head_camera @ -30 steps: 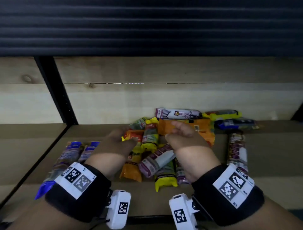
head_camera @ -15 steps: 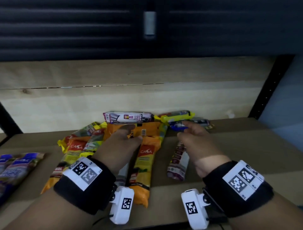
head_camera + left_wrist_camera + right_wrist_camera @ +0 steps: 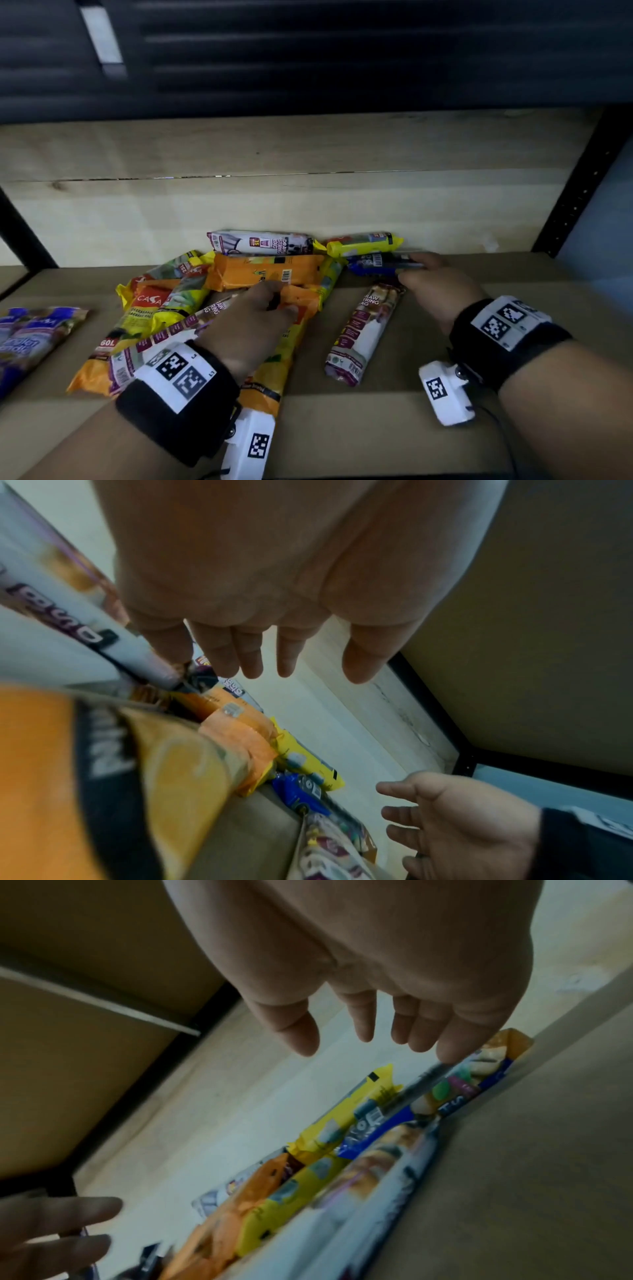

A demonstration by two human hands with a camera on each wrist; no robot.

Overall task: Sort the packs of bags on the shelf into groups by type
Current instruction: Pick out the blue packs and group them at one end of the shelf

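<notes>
The pack by the back wall (image 3: pixel 260 242) is white with purple print, the pack below it (image 3: pixel 267 270) plain orange. A yellow pack (image 3: pixel 363 244) lies above a dark blue pack (image 3: pixel 373 265), its blurred print possibly silver.

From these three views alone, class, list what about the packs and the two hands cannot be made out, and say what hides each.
- Pack count in the middle pile: head view, packs overlap and the left hand covers some.
- Blue packs: head view, cut by the left edge.
- Blue pack under the right hand: its label is too small, and blurred in the right wrist view.
- Left-hand contact: left wrist view blurred.
</notes>
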